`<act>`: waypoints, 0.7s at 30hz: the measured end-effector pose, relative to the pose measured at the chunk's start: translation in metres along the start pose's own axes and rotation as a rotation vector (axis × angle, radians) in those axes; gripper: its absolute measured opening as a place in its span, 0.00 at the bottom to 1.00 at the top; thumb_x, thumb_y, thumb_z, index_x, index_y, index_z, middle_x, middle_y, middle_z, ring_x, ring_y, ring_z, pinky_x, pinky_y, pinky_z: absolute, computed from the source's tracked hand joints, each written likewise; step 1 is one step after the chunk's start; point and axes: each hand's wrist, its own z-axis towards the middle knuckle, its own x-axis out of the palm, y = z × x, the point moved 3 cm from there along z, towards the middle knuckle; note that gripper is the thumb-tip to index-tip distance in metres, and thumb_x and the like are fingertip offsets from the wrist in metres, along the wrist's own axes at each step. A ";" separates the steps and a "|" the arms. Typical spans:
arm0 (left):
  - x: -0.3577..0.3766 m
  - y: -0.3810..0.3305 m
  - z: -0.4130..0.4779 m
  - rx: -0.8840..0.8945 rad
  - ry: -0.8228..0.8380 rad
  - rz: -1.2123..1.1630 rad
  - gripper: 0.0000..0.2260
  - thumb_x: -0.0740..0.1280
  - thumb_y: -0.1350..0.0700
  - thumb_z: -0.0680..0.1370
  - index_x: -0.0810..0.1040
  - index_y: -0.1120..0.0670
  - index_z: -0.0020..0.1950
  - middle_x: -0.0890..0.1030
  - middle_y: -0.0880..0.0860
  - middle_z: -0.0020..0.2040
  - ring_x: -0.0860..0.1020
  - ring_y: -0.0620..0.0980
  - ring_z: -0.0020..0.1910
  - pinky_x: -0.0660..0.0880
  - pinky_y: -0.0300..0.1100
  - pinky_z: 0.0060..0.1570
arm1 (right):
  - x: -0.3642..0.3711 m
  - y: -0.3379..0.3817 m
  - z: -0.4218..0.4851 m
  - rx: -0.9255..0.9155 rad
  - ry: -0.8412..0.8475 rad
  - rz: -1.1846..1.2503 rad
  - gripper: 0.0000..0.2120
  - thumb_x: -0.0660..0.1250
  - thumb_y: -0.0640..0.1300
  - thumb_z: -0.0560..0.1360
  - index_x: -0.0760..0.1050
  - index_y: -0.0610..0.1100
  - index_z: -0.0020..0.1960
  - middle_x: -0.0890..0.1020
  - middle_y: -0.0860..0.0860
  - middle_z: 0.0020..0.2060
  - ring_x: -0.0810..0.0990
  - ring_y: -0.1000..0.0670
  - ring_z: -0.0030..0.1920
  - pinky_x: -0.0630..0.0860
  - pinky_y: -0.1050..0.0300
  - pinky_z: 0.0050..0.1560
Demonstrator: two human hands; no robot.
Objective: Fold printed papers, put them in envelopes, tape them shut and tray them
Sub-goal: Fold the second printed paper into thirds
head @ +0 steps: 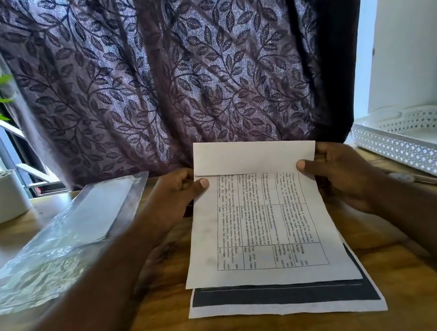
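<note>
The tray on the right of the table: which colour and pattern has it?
The perforated tray is white, with small diamond-shaped cut-outs in its wall; the head view shows it.

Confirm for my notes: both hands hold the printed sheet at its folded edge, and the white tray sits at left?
No: the head view shows the white tray at right. The left hand and right hand hold the printed sheet at its folded edge.

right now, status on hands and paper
Left hand and right hand pinch printed paper at top edge. Top strip folded over. Second sheet lies beneath, nothing blocking.
</note>
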 end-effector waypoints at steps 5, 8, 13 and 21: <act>-0.003 0.000 0.001 -0.011 -0.066 -0.093 0.07 0.66 0.59 0.81 0.81 0.57 0.57 0.87 0.55 0.51 0.85 0.55 0.51 0.81 0.54 0.56 | 0.002 0.002 0.001 -0.028 0.035 -0.032 0.17 0.68 0.31 0.76 0.76 0.40 0.64 0.87 0.44 0.51 0.87 0.44 0.51 0.84 0.46 0.49; -0.005 0.000 0.001 -0.014 -0.075 -0.128 0.07 0.65 0.62 0.81 0.80 0.55 0.57 0.86 0.55 0.52 0.84 0.57 0.53 0.80 0.56 0.57 | 0.003 0.002 -0.001 -0.032 0.040 -0.038 0.16 0.68 0.31 0.76 0.77 0.41 0.62 0.87 0.44 0.50 0.87 0.44 0.51 0.84 0.45 0.49; 0.000 -0.003 -0.006 -0.041 0.000 -0.262 0.15 0.62 0.69 0.79 0.78 0.54 0.61 0.84 0.60 0.57 0.82 0.61 0.58 0.78 0.60 0.59 | 0.006 0.002 -0.002 -0.044 0.018 0.005 0.13 0.68 0.30 0.76 0.79 0.42 0.58 0.87 0.43 0.48 0.87 0.42 0.50 0.84 0.44 0.50; 0.003 -0.006 -0.008 -0.046 0.133 -0.342 0.15 0.67 0.64 0.78 0.75 0.54 0.63 0.84 0.59 0.59 0.82 0.60 0.58 0.81 0.55 0.55 | 0.003 0.002 -0.001 -0.073 -0.028 0.005 0.15 0.68 0.29 0.76 0.79 0.40 0.61 0.87 0.42 0.49 0.87 0.42 0.49 0.85 0.47 0.47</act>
